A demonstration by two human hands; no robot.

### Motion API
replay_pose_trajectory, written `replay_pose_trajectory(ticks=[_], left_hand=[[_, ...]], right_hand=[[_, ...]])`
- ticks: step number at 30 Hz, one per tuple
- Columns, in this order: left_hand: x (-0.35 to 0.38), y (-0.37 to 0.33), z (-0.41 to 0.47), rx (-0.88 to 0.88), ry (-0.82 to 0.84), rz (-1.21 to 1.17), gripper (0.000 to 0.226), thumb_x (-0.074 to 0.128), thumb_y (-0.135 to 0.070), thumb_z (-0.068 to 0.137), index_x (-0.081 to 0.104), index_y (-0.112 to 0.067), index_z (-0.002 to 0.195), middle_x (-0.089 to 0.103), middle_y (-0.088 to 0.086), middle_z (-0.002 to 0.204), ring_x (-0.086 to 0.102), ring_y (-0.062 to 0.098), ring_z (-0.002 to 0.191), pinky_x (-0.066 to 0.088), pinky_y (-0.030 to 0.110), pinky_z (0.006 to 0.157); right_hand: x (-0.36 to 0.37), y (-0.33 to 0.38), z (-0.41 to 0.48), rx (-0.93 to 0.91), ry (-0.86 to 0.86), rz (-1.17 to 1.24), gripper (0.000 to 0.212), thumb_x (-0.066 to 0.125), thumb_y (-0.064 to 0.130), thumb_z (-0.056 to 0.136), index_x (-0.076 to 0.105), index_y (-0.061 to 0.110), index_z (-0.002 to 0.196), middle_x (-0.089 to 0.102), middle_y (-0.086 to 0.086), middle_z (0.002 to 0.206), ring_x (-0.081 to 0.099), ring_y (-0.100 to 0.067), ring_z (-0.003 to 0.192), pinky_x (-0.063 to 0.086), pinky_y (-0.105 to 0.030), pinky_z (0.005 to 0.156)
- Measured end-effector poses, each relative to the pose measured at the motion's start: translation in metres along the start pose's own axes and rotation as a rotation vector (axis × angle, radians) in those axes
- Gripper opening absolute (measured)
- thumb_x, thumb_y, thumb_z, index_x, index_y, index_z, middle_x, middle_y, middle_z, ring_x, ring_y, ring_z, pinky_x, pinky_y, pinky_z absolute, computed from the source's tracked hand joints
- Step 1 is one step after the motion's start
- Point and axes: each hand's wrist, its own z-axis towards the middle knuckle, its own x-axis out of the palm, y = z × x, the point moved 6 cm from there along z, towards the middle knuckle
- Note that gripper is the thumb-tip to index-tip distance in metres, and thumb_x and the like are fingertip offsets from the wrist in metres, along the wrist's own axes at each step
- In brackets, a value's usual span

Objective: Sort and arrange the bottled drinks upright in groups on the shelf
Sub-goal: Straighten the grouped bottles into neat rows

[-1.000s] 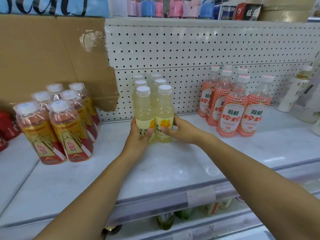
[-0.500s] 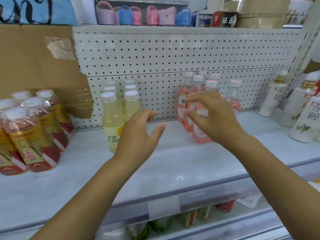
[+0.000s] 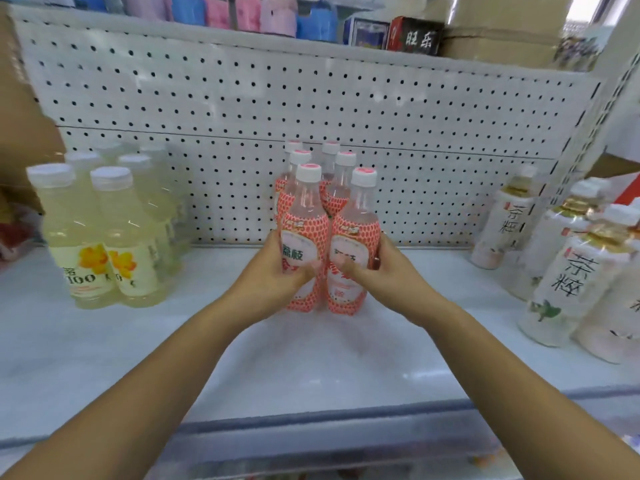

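Though empty earlier | left hand (image 3: 273,282) grips front-left bottle (image 3: 306,216) | right hand (image 3: 384,275) grips front-right bottle (image 3: 356,220)

Rear pink bottles (image 3: 341,183): bodies largely hidden behind the two front pink bottles (image 3: 306,233); mainly caps and necks show. Left hand (image 3: 273,282) and right hand (image 3: 381,275): the fingers (image 3: 301,273) cover the middle of both front labels, so the print there cannot be read. Rear yellow bottles (image 3: 152,188): blurred; count uncertain. Tea bottles (image 3: 568,278): blurred; the outermost is cut by the right edge. Upper-shelf goods (image 3: 242,12): cut by the top edge. Lower shelf (image 3: 346,459): blurred; contents indistinct. Red item (image 3: 14,233) at the left edge: cropped, unidentifiable.
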Motion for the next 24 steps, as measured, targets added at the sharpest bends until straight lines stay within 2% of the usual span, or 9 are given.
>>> replay_pose_trajectory(ticks=[2, 7, 9, 11, 12, 13, 15, 18, 24], left_hand=[[0.002, 0.006, -0.002, -0.031, -0.089, -0.009, 0.051, 0.069, -0.025, 0.093, 0.039, -0.02, 0.135, 0.055, -0.026, 0.108, 0.052, -0.019, 0.09, 0.044, -0.002, 0.066], [-0.002, 0.013, 0.001, -0.079, -0.27, 0.007, 0.054, 0.076, -0.026, 0.087, 0.035, -0.014, 0.12, 0.055, -0.016, 0.103, 0.057, -0.008, 0.09, 0.048, 0.004, 0.061], [-0.002, 0.017, 0.004, -0.087, -0.263, -0.022, 0.059, 0.075, -0.024, 0.087, 0.029, -0.015, 0.122, 0.056, -0.012, 0.109, 0.059, -0.005, 0.098, 0.05, 0.006, 0.064], [0.0, 0.019, 0.009, -0.078, -0.215, -0.07, 0.068, 0.074, -0.023, 0.088, 0.02, -0.02, 0.129, 0.055, -0.011, 0.118, 0.061, -0.002, 0.103, 0.053, 0.009, 0.069], [0.001, 0.019, 0.011, -0.067, -0.188, -0.085, 0.074, 0.074, -0.023, 0.088, 0.016, -0.024, 0.135, 0.055, -0.012, 0.122, 0.062, -0.003, 0.104, 0.053, 0.01, 0.072], [0.001, 0.019, 0.012, -0.058, -0.169, -0.096, 0.079, 0.074, -0.024, 0.088, 0.015, -0.027, 0.139, 0.056, -0.014, 0.123, 0.062, -0.004, 0.105, 0.054, 0.01, 0.074], [0.0, 0.019, 0.014, -0.044, -0.163, -0.121, 0.081, 0.076, -0.026, 0.086, 0.019, -0.033, 0.144, 0.06, -0.017, 0.122, 0.063, -0.009, 0.103, 0.054, 0.01, 0.074], [0.0, 0.019, 0.014, -0.031, -0.169, -0.157, 0.077, 0.075, -0.029, 0.083, 0.026, -0.039, 0.142, 0.063, -0.02, 0.12, 0.064, -0.013, 0.1, 0.053, 0.009, 0.071], [0.0, 0.021, 0.015, -0.028, -0.167, -0.185, 0.085, 0.074, -0.035, 0.079, 0.023, -0.036, 0.148, 0.063, -0.019, 0.124, 0.063, -0.011, 0.103, 0.053, 0.009, 0.072]], right_hand=[[0.005, 0.001, 0.003, -0.04, 0.041, 0.075, 0.061, 0.077, 0.047, 0.081, 0.052, 0.029, 0.134, 0.069, 0.02, 0.116, 0.066, 0.009, 0.099, 0.055, -0.014, 0.077], [0.006, -0.002, 0.007, -0.094, 0.088, 0.109, 0.041, 0.075, 0.045, 0.084, 0.049, 0.048, 0.116, 0.064, 0.024, 0.117, 0.061, 0.013, 0.104, 0.054, -0.015, 0.085], [0.006, -0.007, 0.012, -0.11, 0.087, 0.095, 0.067, 0.077, 0.05, 0.077, 0.036, 0.05, 0.13, 0.056, 0.016, 0.133, 0.056, 0.011, 0.116, 0.054, -0.024, 0.096], [0.007, -0.014, 0.021, -0.073, 0.165, 0.091, 0.111, 0.084, 0.048, 0.072, 0.008, 0.041, 0.153, 0.051, 0.013, 0.143, 0.054, 0.003, 0.126, 0.051, -0.035, 0.104], [0.008, -0.017, 0.026, -0.047, 0.229, 0.081, 0.12, 0.085, 0.042, 0.074, -0.003, 0.037, 0.156, 0.053, 0.014, 0.142, 0.054, -0.002, 0.128, 0.049, -0.039, 0.106], [0.009, -0.018, 0.03, -0.044, 0.295, 0.071, 0.116, 0.083, 0.036, 0.079, -0.002, 0.034, 0.157, 0.056, 0.015, 0.139, 0.056, -0.003, 0.127, 0.049, -0.037, 0.106], [0.012, -0.016, 0.036, -0.085, 0.366, 0.054, 0.094, 0.077, 0.03, 0.087, 0.013, 0.031, 0.156, 0.058, 0.014, 0.136, 0.06, 0.003, 0.12, 0.054, -0.023, 0.095], [0.016, -0.014, 0.037, -0.109, 0.367, 0.074, 0.082, 0.072, 0.026, 0.091, 0.018, 0.031, 0.152, 0.057, 0.02, 0.132, 0.059, 0.015, 0.11, 0.051, -0.008, 0.079], [0.022, -0.013, 0.037, -0.102, 0.367, 0.094, 0.077, 0.07, 0.026, 0.092, 0.023, 0.027, 0.152, 0.058, 0.025, 0.125, 0.061, 0.018, 0.102, 0.052, -0.008, 0.075]])
